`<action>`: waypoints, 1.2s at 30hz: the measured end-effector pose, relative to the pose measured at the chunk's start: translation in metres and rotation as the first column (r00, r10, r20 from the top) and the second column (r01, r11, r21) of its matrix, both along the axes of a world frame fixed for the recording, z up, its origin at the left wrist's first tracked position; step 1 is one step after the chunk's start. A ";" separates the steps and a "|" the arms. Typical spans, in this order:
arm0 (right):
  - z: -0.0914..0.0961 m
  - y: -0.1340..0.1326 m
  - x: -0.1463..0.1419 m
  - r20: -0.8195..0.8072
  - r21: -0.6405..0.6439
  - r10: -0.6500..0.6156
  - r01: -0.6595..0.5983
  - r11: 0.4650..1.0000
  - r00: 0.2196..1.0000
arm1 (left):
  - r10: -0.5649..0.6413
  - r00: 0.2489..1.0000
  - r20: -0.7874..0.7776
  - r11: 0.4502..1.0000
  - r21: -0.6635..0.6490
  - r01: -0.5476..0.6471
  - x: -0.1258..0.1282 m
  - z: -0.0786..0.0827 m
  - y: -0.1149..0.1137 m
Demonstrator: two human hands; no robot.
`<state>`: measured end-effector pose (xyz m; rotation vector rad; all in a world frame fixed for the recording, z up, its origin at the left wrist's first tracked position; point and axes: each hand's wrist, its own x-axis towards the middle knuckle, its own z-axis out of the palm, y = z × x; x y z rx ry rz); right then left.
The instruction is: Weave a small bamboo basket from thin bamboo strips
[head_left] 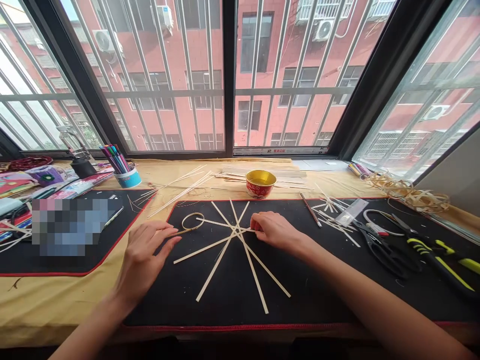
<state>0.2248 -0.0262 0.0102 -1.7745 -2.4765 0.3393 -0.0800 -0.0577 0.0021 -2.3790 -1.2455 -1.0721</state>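
A star of flat, pale, wood-like strips [248, 258] lies on a black, red-edged mat [311, 305], at 3 o'clock from the left hand [150, 250], which pinches a thin tan strip with a ring [185, 231]. The right hand [273, 227], fingers close together, touches the star's 3 o'clock end. The window label's [279, 150] writing is too tiny to read. One long star strip runs from 1 to 7 o'clock.

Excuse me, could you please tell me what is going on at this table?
A person's left hand holds a thin strip whose far end curls into a loop. The right hand is at one arm of a star of flat pale strips, which cross at the middle and fan out on a black mat. Whether it pinches or presses that arm is hard to tell. A red bowl stands just beyond the mat's far edge.
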 end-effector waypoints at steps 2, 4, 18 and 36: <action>0.000 0.002 0.002 -0.024 -0.005 0.009 -0.009 1.000 1.000 | -0.057 0.998 0.020 0.998 0.029 0.057 0.005 0.002 -0.017; -0.001 0.003 0.003 -0.051 -0.005 0.020 -0.020 1.000 0.999 | -0.111 0.994 0.026 0.994 0.027 0.110 0.009 0.000 -0.029; -0.013 0.001 0.010 -0.136 0.065 0.071 -0.062 0.996 0.988 | -0.141 0.990 -0.020 0.981 -0.140 0.137 0.020 -0.010 -0.014; -0.046 -0.110 0.015 -0.324 0.102 -0.219 0.265 0.959 0.920 | -0.489 0.811 -0.322 0.764 -0.606 0.220 0.092 -0.014 0.035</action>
